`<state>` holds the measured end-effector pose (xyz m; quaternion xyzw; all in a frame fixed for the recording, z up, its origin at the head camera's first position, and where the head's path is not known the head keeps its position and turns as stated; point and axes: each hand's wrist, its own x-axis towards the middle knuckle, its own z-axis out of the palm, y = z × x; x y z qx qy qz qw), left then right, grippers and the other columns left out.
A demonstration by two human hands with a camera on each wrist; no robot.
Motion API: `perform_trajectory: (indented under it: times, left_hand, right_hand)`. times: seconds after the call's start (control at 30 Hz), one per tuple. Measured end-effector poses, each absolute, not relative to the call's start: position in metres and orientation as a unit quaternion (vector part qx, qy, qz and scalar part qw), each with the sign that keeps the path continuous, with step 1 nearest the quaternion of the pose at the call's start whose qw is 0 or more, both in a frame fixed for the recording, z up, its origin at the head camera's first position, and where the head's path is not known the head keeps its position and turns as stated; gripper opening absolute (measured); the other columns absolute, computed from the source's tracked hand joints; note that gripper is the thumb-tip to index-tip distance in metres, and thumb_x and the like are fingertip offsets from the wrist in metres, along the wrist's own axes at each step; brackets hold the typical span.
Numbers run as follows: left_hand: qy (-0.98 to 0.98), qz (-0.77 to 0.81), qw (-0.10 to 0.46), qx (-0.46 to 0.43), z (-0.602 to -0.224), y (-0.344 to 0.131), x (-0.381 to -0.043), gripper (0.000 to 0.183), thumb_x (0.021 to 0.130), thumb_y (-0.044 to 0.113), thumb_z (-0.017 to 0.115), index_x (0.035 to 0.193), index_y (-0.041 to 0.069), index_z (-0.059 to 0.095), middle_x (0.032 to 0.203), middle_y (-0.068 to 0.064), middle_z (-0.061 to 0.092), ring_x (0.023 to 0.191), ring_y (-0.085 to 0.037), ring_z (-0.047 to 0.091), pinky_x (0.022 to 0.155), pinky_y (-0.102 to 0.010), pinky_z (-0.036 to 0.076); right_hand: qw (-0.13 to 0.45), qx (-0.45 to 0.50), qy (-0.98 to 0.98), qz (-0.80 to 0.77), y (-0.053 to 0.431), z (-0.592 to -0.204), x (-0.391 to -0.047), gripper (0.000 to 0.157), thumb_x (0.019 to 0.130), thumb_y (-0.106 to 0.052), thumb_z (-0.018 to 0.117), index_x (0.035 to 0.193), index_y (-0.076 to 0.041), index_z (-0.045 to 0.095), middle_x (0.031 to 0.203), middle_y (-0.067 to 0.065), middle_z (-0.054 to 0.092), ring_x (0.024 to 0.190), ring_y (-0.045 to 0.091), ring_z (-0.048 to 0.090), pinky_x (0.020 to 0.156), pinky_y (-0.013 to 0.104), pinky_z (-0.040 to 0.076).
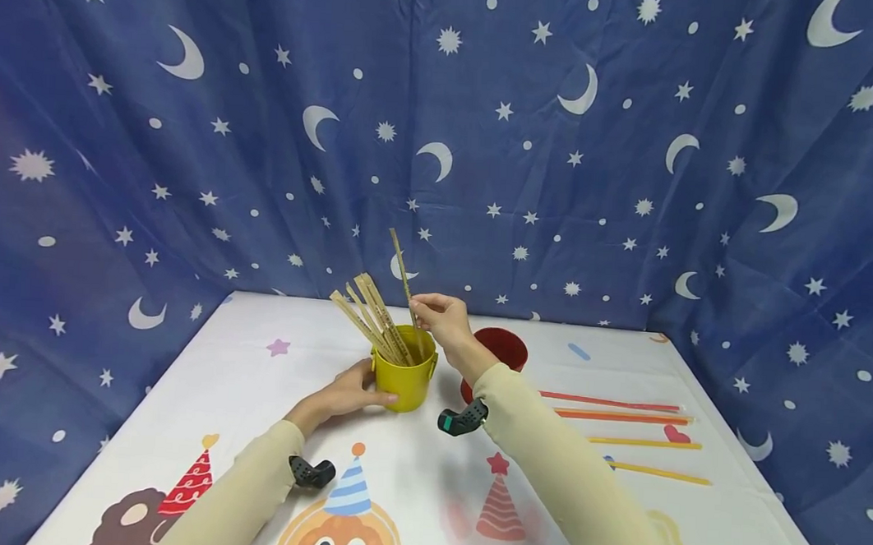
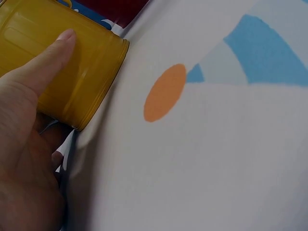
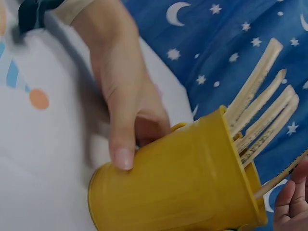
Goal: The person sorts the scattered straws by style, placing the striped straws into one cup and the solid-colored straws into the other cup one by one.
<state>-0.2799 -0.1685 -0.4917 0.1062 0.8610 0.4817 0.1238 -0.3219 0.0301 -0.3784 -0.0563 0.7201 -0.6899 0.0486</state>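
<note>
A yellow bucket stands upright mid-table, with several pale sticks leaning left out of it. They look like chopsticks in printed paper wrappers. My left hand grips the bucket's lower side, thumb across the front, the other fingers partly hidden behind. In the right wrist view, print shows on the wrapped sticks. Above the rim, my right hand pinches one slim wrapped chopstick between thumb and fingers. Its lower end reaches down inside the bucket, while its top tilts a little left.
A red bucket stands just right of the yellow one, partly covered by my right arm. Farther right, several thin red, orange and yellow straws lie across the printed white tablecloth. A blue star-patterned curtain hangs behind the table.
</note>
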Motion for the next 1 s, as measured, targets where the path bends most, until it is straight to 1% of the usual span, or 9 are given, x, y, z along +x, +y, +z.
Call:
perform_trajectory:
  times: [0.1,0.33,0.4,0.53,0.63,0.7,0.77,0.87,1.0]
  left_hand:
    - [0.860,0.483,0.122,0.109,-0.493,-0.170,-0.279,0.098,0.082,0.044,0.081,0.157,0.006,0.033,0.159,-0.020,0.041,0.150,-0.039,0.037,0.126,-0.059,0.022]
    - [0.861,0.483,0.118,0.109,-0.491,-0.172,-0.278,0.097,0.081,0.045,0.082,0.157,0.006,0.033,0.159,-0.020,0.041,0.149,-0.039,0.037,0.126,-0.059,0.022]
    - [0.860,0.484,0.118,0.105,-0.491,-0.172,-0.279,0.098,0.081,0.045,0.082,0.157,0.007,0.033,0.159,-0.020,0.042,0.150,-0.039,0.037,0.126,-0.060,0.021]
    - [0.862,0.481,0.120,0.104,-0.490,-0.171,-0.279,0.098,0.081,0.045,0.082,0.157,0.006,0.033,0.159,-0.020,0.041,0.149,-0.040,0.037,0.126,-0.060,0.022]
    - [0.862,0.481,0.119,0.103,-0.490,-0.169,-0.280,0.097,0.081,0.044,0.081,0.157,0.006,0.033,0.160,-0.020,0.040,0.150,-0.039,0.037,0.126,-0.059,0.023]
    - [0.863,0.481,0.118,0.100,-0.489,-0.168,-0.279,0.098,0.081,0.044,0.081,0.157,0.006,0.032,0.160,-0.020,0.040,0.150,-0.039,0.036,0.126,-0.059,0.023]
    - [0.863,0.482,0.118,0.097,-0.489,-0.167,-0.279,0.098,0.081,0.045,0.081,0.157,0.006,0.032,0.160,-0.020,0.039,0.150,-0.040,0.036,0.126,-0.059,0.024]
    - [0.865,0.478,0.121,0.091,-0.489,-0.166,-0.278,0.100,0.081,0.046,0.081,0.157,0.005,0.031,0.160,-0.021,0.039,0.149,-0.040,0.036,0.125,-0.059,0.026]
    - [0.866,0.477,0.122,0.091,-0.492,-0.167,-0.279,0.100,0.081,0.046,0.082,0.156,0.004,0.032,0.159,-0.021,0.040,0.149,-0.040,0.038,0.125,-0.058,0.026]
  right_hand:
    - [0.051,-0.050,0.733,-0.677,0.025,-0.383,-0.323,0.024,0.097,-0.016,0.069,0.116,-0.001,0.073,0.092,-0.001,0.069,0.073,0.008,0.059,0.077,0.022,0.057]
    - [0.043,-0.042,0.743,-0.666,0.019,-0.384,-0.328,0.020,0.096,-0.015,0.069,0.111,-0.002,0.075,0.090,0.000,0.069,0.071,0.010,0.059,0.071,0.020,0.054]
    - [0.034,-0.041,0.754,-0.654,0.018,-0.384,-0.330,0.019,0.096,-0.016,0.070,0.109,-0.003,0.076,0.093,0.001,0.070,0.075,0.011,0.059,0.072,0.021,0.053]
    - [0.020,-0.039,0.784,-0.619,0.017,-0.386,-0.331,0.016,0.095,-0.015,0.070,0.105,-0.005,0.077,0.101,0.004,0.070,0.090,0.015,0.059,0.078,0.023,0.051]
    - [0.012,-0.038,0.798,-0.601,0.017,-0.387,-0.331,0.015,0.095,-0.014,0.070,0.104,-0.005,0.078,0.107,0.007,0.068,0.100,0.019,0.060,0.083,0.026,0.052]
    - [0.009,-0.034,0.804,-0.593,0.017,-0.388,-0.331,0.015,0.095,-0.014,0.070,0.103,-0.005,0.078,0.111,0.008,0.068,0.104,0.021,0.060,0.086,0.029,0.054]
    - [0.008,-0.031,0.808,-0.588,0.017,-0.389,-0.330,0.015,0.095,-0.015,0.070,0.103,-0.006,0.078,0.113,0.009,0.070,0.105,0.021,0.061,0.090,0.031,0.055]
    - [0.014,-0.025,0.810,-0.586,0.018,-0.392,-0.329,0.014,0.094,-0.016,0.071,0.102,-0.007,0.079,0.113,0.009,0.072,0.102,0.019,0.062,0.092,0.031,0.056]
    - [0.024,-0.032,0.805,-0.592,0.018,-0.396,-0.329,0.014,0.094,-0.015,0.072,0.102,-0.006,0.079,0.108,0.008,0.072,0.095,0.015,0.059,0.084,0.025,0.053]
